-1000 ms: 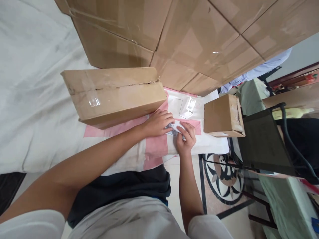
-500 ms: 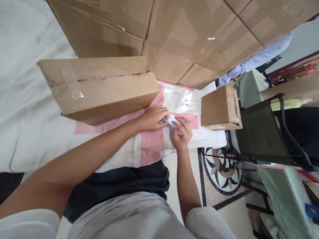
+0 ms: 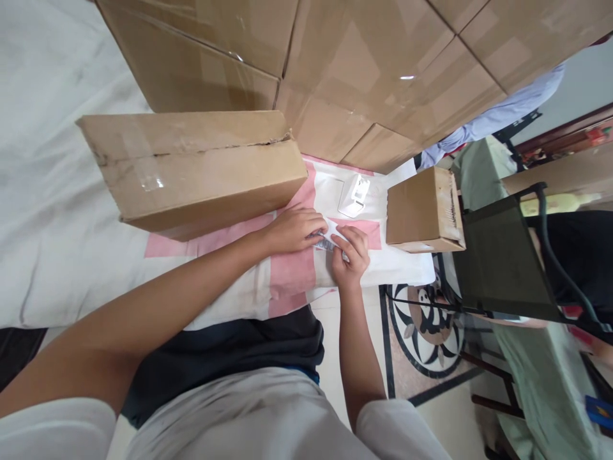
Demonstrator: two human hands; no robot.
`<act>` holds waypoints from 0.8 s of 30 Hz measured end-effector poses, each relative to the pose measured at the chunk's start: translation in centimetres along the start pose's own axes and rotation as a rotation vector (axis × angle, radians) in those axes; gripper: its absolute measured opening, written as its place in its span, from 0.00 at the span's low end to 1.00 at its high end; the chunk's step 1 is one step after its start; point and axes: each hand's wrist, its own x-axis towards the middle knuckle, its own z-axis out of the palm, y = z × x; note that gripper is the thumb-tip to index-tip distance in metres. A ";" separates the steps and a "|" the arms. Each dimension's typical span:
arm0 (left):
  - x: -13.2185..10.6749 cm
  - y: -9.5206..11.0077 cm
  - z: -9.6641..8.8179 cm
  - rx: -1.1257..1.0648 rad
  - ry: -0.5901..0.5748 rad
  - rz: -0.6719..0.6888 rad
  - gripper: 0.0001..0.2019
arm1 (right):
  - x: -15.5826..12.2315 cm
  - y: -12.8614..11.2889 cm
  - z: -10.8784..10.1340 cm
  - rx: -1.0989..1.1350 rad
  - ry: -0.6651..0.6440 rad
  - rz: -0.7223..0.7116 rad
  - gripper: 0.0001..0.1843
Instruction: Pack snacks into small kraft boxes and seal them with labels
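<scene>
Between my two hands is a small white piece [image 3: 331,229], perhaps thin card or paper; its exact kind cannot be made out. My left hand [image 3: 297,230] has its fingers closed on the piece's left end. At the right end, my right hand [image 3: 351,255] grips it between thumb and bent fingers. Both hands rest low over the pink and white cloth [image 3: 293,275], where grey printed lettering partly shows beneath them. Just beyond my right hand lies a white folded item [image 3: 354,195] with cut-out openings, touched by neither hand.
A long cardboard box [image 3: 205,172] stands to the left, and a smaller cardboard box [image 3: 414,211] to the right. Taped cartons [image 3: 345,70] form a wall behind. On the far right are a dark chair [image 3: 507,255] and a person's blue sleeve [image 3: 498,108].
My left fingers have shifted very slightly on the white piece. Otherwise both hands stay in place, and the view has moved only a little.
</scene>
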 end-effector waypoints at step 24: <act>-0.1 0.1 0.1 0.189 0.043 0.040 0.11 | -0.1 0.1 0.0 0.023 -0.007 0.017 0.16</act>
